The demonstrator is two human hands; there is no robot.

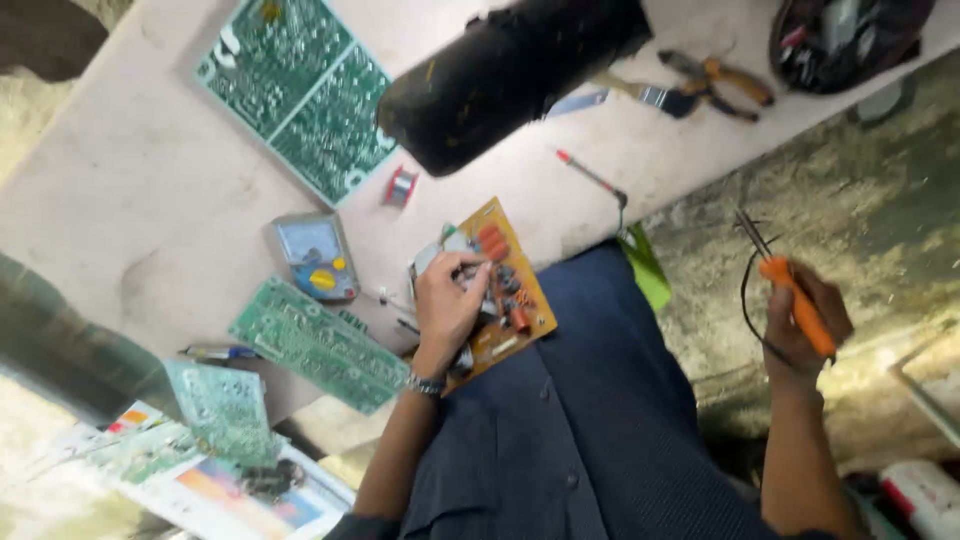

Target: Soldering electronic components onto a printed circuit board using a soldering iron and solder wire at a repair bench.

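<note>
My left hand grips a small orange-brown circuit board studded with red and dark components, holding it at the table's near edge above my lap. My right hand is off to the right, away from the table, closed around an orange-handled soldering iron whose thin dark tip points up and whose black cord loops below. The two hands are well apart, with my dark blue shirt between them.
On the pale table lie large green circuit boards, another green board, a small analog multimeter, a solder spool, a red-tipped probe, orange-handled pliers and a dark lamp shade.
</note>
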